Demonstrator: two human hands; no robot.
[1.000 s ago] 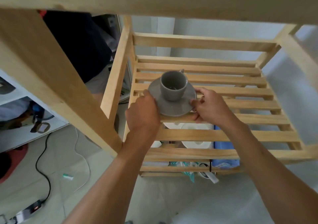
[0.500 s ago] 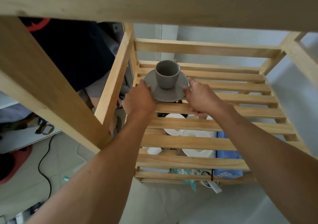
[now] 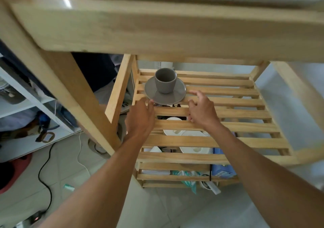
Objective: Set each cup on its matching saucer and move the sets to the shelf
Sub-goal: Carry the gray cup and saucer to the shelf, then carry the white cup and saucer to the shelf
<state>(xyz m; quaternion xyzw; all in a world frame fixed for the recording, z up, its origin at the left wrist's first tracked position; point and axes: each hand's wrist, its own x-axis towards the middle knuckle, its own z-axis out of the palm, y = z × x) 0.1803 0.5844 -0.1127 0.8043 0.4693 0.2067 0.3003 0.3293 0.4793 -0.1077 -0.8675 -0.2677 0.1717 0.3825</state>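
— While both hands hang over the slats, where does the set sit?
— The grey cup (image 3: 165, 80) stands upright in the middle of its grey saucer (image 3: 164, 93), and the saucer rests flat on the slatted wooden shelf (image 3: 228, 103), in the far left corner near the upright post.
— And the hands?
— The left hand (image 3: 140, 119) is just beside the saucer's near rim, its fingers (image 3: 150, 105) loosely spread and holding nothing; I cannot tell whether a fingertip touches the rim. The right hand (image 3: 201, 112) is near the saucer's right edge, fingers (image 3: 194, 92) relaxed and apart, empty as well.
— What is the surface like?
— Pale wood slats with gaps between them. Through the gaps, white dishes (image 3: 185, 135) show on the tier below, with a blue box (image 3: 221, 170) beside them to the right.
— And the room around it?
— A thick wooden beam (image 3: 175, 33) of the same frame crosses the top of the view, blurred. The floor (image 3: 73, 171) is light tile, with a black cable (image 3: 43, 168) and a thin white cable (image 3: 80, 150) running over it. To the left stands a white shelving unit (image 3: 26, 105) holding cluttered items too blurred to name.
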